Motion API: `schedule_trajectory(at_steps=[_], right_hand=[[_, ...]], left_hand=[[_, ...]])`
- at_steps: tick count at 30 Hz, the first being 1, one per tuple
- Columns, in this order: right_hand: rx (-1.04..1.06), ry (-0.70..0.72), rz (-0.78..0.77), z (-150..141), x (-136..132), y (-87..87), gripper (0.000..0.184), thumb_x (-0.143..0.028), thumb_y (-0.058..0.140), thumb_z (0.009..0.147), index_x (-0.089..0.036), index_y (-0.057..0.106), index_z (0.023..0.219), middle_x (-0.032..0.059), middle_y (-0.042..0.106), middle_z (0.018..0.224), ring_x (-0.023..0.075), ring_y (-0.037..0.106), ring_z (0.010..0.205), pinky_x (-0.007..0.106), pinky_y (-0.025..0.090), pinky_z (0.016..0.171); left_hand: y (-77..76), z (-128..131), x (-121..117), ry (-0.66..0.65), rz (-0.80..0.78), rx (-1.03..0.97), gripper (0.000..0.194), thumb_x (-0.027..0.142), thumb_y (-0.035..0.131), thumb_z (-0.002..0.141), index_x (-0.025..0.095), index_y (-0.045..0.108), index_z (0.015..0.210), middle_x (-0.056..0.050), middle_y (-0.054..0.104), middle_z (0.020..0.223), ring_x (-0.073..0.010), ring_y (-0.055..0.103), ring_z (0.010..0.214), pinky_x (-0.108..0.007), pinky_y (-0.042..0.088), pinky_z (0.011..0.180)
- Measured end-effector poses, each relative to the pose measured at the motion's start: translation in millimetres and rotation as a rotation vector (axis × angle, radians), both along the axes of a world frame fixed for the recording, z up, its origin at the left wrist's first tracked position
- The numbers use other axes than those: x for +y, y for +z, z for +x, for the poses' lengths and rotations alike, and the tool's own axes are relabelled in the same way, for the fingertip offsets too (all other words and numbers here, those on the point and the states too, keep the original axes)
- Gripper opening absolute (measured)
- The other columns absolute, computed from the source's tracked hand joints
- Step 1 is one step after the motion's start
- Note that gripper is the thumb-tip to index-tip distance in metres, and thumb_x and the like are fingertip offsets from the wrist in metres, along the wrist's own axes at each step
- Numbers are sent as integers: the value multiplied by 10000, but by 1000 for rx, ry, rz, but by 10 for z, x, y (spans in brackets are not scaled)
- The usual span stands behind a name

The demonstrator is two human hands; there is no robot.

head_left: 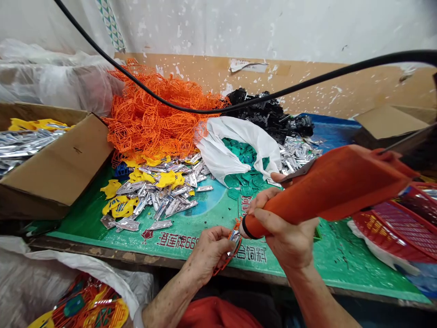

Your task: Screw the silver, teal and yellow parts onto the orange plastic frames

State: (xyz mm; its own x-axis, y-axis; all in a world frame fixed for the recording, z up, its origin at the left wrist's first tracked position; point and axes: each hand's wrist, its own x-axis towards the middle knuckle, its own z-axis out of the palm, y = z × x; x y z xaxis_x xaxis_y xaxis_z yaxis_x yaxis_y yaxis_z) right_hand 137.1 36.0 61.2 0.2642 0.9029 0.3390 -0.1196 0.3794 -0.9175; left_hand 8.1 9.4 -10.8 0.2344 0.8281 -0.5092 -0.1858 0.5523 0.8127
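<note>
Head view: left hand (pixel 208 255) pinching lattice (pixel 230 257), right hand (pixel 287 232) gripping tool (pixel 324 191)

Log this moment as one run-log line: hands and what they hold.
left hand: orange plastic lattice piece, silver piece | right hand: orange-handled tool, tip at silver piece | below: green printed board

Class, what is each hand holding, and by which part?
The right hand grips an orange tool by its handle. The left hand pinches a small orange plastic lattice by its edge.
</note>
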Motion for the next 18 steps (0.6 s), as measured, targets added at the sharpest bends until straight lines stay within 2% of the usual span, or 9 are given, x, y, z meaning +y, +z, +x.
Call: schedule_trajectory(at_steps=[4, 8, 11, 15, 18], right_hand=[[-73, 41, 19, -22, -20, -19, 231, -134, 645, 619, -208, 562, 822, -38, 581, 672, 136, 571, 595, 348, 494, 613], [-100, 72, 7, -62, -39, 13, 362, -111, 642, 594, -228, 539, 921, -62, 581, 662, 127, 569, 576, 314, 488, 561], [-120, 80, -17, -99, -52, 57, 353, -109, 630, 573, -223, 534, 893, -70, 581, 634, 114, 558, 541, 296, 478, 533], [-79, 126, -48, -124, -55, 68, 329, -120, 625, 569, -218, 532, 869, -70, 564, 615, 111, 539, 506, 291, 474, 493], [-28, 163, -32, -85, -41, 39, 337, -121, 642, 580, -223, 539, 885, -67, 560, 629, 120, 547, 530, 316, 495, 532]], left_hand=[[-56, 10, -14, 36, -12, -36, 148, 230, 635, 578, 154, 577, 691, 63, 492, 472, -42, 329, 367, -200, 200, 380], [-54, 35, -21, 53, -5, -52, 139, 208, 634, 566, 143, 585, 679, 55, 495, 479, -50, 355, 399, -205, 210, 406], [-35, 55, -23, 64, 5, -74, 125, 180, 612, 559, 141, 577, 673, 64, 474, 464, -45, 331, 389, -201, 193, 400], [-39, 46, -23, 49, 0, -78, 139, 191, 622, 570, 142, 574, 691, 72, 467, 456, -36, 293, 359, -201, 157, 380], [-48, 12, -20, 46, -8, -76, 170, 206, 657, 566, 140, 583, 705, 58, 499, 484, -36, 311, 365, -199, 162, 376]])
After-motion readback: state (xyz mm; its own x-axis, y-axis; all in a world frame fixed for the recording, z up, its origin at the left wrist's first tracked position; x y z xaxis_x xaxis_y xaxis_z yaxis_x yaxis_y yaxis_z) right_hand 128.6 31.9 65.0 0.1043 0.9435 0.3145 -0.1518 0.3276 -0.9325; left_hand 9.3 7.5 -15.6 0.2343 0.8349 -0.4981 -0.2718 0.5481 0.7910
